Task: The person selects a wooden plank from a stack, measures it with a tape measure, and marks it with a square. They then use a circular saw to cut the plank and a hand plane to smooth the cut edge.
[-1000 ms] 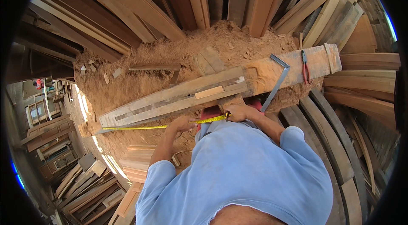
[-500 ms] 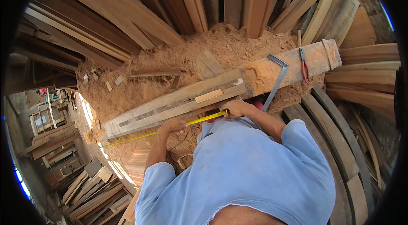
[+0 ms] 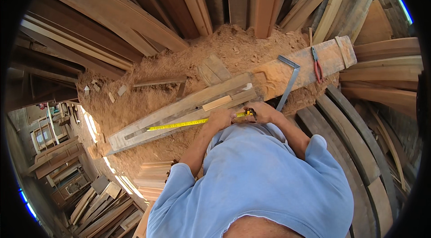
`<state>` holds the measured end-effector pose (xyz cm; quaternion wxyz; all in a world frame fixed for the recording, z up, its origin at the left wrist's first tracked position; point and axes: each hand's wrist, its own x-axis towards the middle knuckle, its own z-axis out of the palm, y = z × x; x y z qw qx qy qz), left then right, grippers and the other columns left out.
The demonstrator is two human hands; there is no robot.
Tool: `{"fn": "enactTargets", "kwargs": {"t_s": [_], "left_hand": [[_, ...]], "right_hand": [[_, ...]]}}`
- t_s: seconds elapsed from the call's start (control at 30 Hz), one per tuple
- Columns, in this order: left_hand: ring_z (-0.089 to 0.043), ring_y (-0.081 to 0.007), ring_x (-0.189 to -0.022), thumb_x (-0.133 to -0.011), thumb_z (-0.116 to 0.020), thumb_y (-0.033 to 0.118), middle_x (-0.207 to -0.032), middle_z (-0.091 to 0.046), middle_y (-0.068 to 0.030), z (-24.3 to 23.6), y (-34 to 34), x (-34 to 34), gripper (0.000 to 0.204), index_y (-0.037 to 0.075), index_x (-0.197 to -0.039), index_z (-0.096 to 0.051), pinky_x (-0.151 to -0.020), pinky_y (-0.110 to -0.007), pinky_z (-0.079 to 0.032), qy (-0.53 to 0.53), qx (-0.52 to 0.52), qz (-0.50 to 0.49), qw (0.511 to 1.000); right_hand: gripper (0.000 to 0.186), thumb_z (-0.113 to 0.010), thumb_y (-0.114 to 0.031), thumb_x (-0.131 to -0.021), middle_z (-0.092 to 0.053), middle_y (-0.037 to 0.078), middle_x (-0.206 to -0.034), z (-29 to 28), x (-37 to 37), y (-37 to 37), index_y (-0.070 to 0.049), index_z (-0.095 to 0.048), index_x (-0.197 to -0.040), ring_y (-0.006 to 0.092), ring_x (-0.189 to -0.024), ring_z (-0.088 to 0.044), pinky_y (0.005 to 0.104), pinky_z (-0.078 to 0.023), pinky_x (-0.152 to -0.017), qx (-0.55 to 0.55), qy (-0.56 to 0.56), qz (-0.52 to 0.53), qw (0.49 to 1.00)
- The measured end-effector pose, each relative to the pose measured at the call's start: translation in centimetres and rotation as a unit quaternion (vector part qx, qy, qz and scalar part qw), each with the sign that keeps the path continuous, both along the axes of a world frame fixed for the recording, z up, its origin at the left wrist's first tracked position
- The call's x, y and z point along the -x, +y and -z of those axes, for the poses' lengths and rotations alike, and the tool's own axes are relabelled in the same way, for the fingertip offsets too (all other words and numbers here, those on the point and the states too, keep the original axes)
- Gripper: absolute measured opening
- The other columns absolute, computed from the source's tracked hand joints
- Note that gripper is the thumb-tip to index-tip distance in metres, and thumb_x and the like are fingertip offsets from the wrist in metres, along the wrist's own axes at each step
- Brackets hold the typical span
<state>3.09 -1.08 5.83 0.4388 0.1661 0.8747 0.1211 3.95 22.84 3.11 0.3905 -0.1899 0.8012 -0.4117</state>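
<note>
My right hand (image 3: 262, 112) grips a tape measure (image 3: 250, 112) close to my body. From it a yellow blade (image 3: 177, 125) runs left through my closed left hand (image 3: 221, 118). The blade's free end lies over the slotted grey wooden piece (image 3: 179, 103), near the left end of its dark slot; whether it touches the wood I cannot tell. On that piece, just beyond my hands, rests a small pale wood strip (image 3: 218, 103). To the right, a metal square (image 3: 292, 83) and red-handled pliers (image 3: 317, 64) lie on a rough, dusty plank (image 3: 274, 76).
Sawdust and wood chips cover the ground (image 3: 157, 67) beyond the workpiece. Long boards (image 3: 179, 0) lean along the far side. Curved timbers (image 3: 350, 148) lie at my right. Scrap wood (image 3: 98, 202) is piled at the lower left.
My left hand has moved right, close to my right hand. The extended blade is shorter; its end has gone from beyond the workpiece's left end to over its slot.
</note>
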Motion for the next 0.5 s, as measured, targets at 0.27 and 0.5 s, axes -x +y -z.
{"fn": "enactTargets", "kwargs": {"t_s": [0.27, 0.5], "left_hand": [[-0.046, -0.0435, -0.129, -0.088, -0.074, 0.041, -0.139, -0.052, -0.0203, -0.1, -1.1, 2.7, 0.051, 0.01, -0.127, -0.061, -0.108, -0.057, -0.034, 0.247, -0.09, -0.066, 0.963], [-0.019, -0.0539, -0.146, -0.077, -0.083, 0.045, -0.16, -0.016, -0.0348, 1.6, -2.6, 3.5, 0.105, 0.014, -0.161, -0.027, -0.118, -0.064, -0.019, 0.241, -0.006, -0.114, 0.964]], "right_hand": [[0.043, -0.075, -0.03, -0.082, -0.07, 0.02, -0.096, 1.5, 1.4, 6.3, -0.007, -0.067, -0.118, 0.0391, -0.091, -0.067, 0.0464, -0.053, -0.082, -0.003, 0.004, 0.126, 0.992], [0.049, -0.072, -0.037, -0.085, -0.066, 0.026, -0.111, 5.0, 5.6, 15.6, -0.003, -0.065, -0.119, 0.0425, -0.107, -0.064, 0.0483, -0.051, -0.091, -0.291, 0.11, 0.436, 0.845]]}}
